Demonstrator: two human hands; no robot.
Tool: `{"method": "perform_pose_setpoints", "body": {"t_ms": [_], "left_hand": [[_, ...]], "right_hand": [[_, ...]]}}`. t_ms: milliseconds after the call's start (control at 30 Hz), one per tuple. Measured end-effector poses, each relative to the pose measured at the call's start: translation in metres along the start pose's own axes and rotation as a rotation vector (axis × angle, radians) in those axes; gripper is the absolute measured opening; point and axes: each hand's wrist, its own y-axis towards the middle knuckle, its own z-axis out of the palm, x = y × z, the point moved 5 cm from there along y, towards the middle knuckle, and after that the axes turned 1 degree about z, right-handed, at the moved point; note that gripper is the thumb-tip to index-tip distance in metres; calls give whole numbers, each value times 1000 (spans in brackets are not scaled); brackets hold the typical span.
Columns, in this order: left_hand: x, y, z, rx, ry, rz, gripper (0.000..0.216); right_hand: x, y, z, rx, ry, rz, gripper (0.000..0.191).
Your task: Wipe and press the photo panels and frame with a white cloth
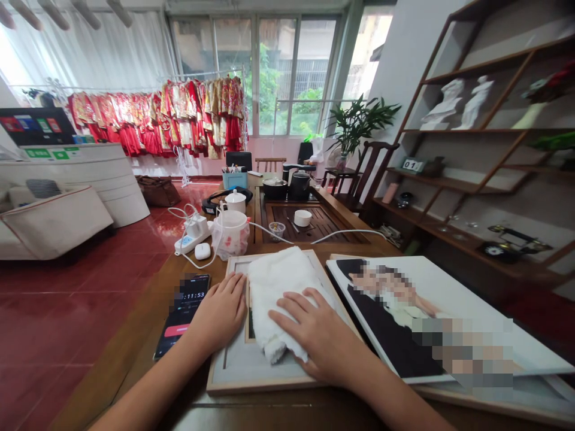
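Observation:
A framed picture [251, 374] with a light wooden frame lies flat on the wooden table [148, 335] in front of me. A white folded towel [276, 281] lies across its glass. My right hand [314, 335] rests palm down on the towel, fingers spread. My left hand [220, 314] lies flat on the frame's left edge, fingers stretched out, holding nothing.
A black phone [184, 311] lies left of the frame. A large white-bordered photo print [471, 299] lies to the right. Behind stand a white teapot [231, 230], a power strip [193, 233], a tea tray [314, 218] and a kettle [299, 182]. Shelves [471, 131] line the right wall.

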Motion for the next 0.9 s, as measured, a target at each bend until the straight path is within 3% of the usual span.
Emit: {"method": "perform_pose_setpoints", "body": {"t_ms": [133,400,667,900], "left_hand": [[-1,0,-2,-10,-10,14,43],[1,-1,1,-20,-20,-4,46],[0,0,-1,-21,-4,-4,44],[1,-2,0,-4,-12,0,47]], "right_hand": [[6,-1,-2,13,37,-76,64],[-5,2,-2,-29,12,101,56],[3,0,-4,11,45,-35,61],[-6,1,-3,-45,8,129,57]]}}
